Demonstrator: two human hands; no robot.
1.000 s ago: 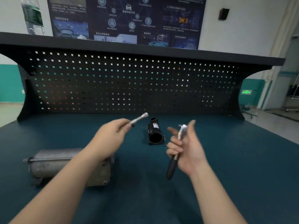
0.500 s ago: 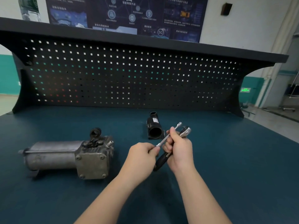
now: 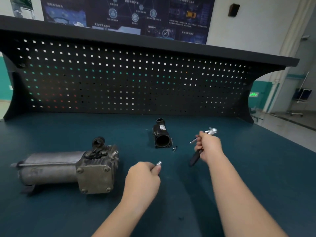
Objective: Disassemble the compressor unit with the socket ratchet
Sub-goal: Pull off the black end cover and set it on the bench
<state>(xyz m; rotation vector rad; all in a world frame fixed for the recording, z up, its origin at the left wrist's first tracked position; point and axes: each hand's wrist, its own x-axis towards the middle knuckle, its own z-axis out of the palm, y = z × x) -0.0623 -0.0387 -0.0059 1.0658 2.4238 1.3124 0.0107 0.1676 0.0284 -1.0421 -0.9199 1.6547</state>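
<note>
The grey metal compressor unit (image 3: 68,168) lies on its side at the left of the blue bench, its square end plate facing me. My left hand (image 3: 142,178) is just right of it and pinches a small silver socket piece (image 3: 158,164) that sticks out past the fingertips. My right hand (image 3: 207,147) is raised further right and grips the socket ratchet (image 3: 195,156): black handle pointing down, chrome head (image 3: 211,130) blurred above the knuckles, a thin silver bar poking out to the left.
A black tubular housing (image 3: 161,134) lies at mid-bench with a small loose socket (image 3: 174,148) beside it. A black pegboard (image 3: 130,79) closes the back. The bench's right edge (image 3: 290,134) drops to the floor.
The hands were together over the ratchet; now they have separated. My left hand dropped down-left with a silver piece, and my right hand carried the ratchet to the right.
</note>
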